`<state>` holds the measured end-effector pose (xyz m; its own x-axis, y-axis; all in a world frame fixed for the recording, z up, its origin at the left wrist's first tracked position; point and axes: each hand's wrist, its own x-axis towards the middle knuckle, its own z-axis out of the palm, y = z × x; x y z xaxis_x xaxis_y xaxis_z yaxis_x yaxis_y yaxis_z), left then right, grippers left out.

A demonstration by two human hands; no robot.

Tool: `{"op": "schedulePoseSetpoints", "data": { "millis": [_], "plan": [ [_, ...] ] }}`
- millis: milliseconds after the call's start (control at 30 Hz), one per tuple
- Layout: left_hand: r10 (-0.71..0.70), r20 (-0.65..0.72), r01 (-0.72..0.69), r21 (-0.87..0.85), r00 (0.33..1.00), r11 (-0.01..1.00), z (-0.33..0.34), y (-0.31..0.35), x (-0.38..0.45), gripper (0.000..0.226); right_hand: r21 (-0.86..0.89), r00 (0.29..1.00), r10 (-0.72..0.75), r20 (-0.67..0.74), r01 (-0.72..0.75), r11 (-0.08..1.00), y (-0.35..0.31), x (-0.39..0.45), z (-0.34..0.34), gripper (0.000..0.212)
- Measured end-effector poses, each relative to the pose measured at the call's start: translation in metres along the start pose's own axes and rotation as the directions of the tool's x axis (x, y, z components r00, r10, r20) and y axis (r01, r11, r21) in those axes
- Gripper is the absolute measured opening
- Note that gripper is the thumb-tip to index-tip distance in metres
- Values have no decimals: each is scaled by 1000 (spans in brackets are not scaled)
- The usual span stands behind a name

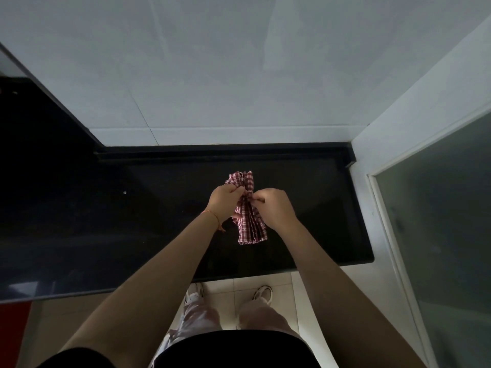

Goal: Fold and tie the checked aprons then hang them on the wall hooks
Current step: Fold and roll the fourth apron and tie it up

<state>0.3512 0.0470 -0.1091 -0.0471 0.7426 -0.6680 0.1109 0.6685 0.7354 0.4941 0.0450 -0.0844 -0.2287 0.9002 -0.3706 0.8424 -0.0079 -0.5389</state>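
Observation:
A red-and-white checked apron [251, 227] is bunched into a narrow folded bundle above the black countertop [305, 208]. My left hand [224, 201] grips the bundle's left side at its pinched middle, fingers curled round the cloth. My right hand [273, 205] pinches the cloth or a strap at the same middle point from the right. The bundle fans out above and below the hands. No wall hooks are in view.
A white tiled wall [239, 75] rises behind the counter. A frosted glass door [438, 221] with a white frame stands at the right. The counter's front edge runs just above my feet on the pale floor tiles [225, 288]. A red cabinet front [13, 330] shows at lower left.

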Motion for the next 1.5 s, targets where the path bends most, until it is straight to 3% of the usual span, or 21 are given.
{"op": "schedulePoseSetpoints", "data": {
  "millis": [200, 433, 733, 867, 1067, 1200, 1400, 1500],
  "plan": [
    [98, -32, -93, 118, 995, 989, 3, -1, -5, 23, 138, 986, 71, -151, -50, 989, 0, 8, 16, 6],
    [265, -70, -252, 149, 962, 956, 6, -8, -12, 11, 106, 994, 14, -110, -3, 994, 5, 15, 20, 10],
    [225, -61, -221, 64, 973, 973, 7, -7, -16, 18, 34, 988, -23, -156, 29, 999, 3, 19, 35, 9],
    [194, -104, -192, 27, 976, 981, -1, -8, -14, 18, 226, 995, 44, -94, -22, 974, -2, 21, 28, 5],
    [135, -117, -140, -35, 984, 990, -14, -8, -11, 20, 507, 956, 144, 256, -260, 822, 3, 23, 5, 20],
    [126, -123, -134, -59, 984, 989, -14, -8, -11, 20, 602, 956, 155, 247, -277, 749, 2, 22, 5, 12],
    [115, -182, -124, -37, 977, 992, -15, -14, -4, 23, 789, 940, 254, 229, -331, 517, -5, 16, 14, 11],
    [46, -230, -68, -90, 972, 994, -13, -20, -1, 23, 837, 915, 356, 188, -339, 430, -6, 16, 21, 10]
  ]
}}
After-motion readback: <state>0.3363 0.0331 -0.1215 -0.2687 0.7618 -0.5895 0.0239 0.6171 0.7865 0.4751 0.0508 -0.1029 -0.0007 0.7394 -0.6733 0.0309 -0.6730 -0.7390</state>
